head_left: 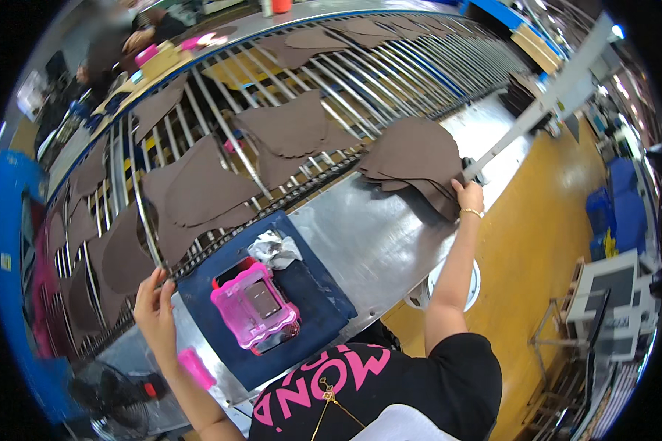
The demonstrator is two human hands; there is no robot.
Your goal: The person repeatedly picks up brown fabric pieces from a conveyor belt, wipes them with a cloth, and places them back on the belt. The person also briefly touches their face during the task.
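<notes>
At the right, my right hand (469, 197) is closed on the edge of a stack of brown cut sheet pieces (415, 151), fanned slightly and lying on the metal table's far side. My left hand (154, 300) is beside the roller conveyor's chain edge, fingers apart and partly curled, with nothing visible in it. Brown flat pieces (202, 180) lie on the rollers just beyond it, some overlapping. Between my arms sits a pink scalloped plastic box (248, 305) on a dark blue board (320, 303), with a crumpled white wad (274, 251) behind it.
The roller conveyor (346, 70) runs across the far side, carrying several more brown pieces. A pale metal arm (537, 110) slants over the table's right end. A black fan (118, 400) stands at lower left, near a pink object (196, 367). Another person (147, 33) is beyond the conveyor.
</notes>
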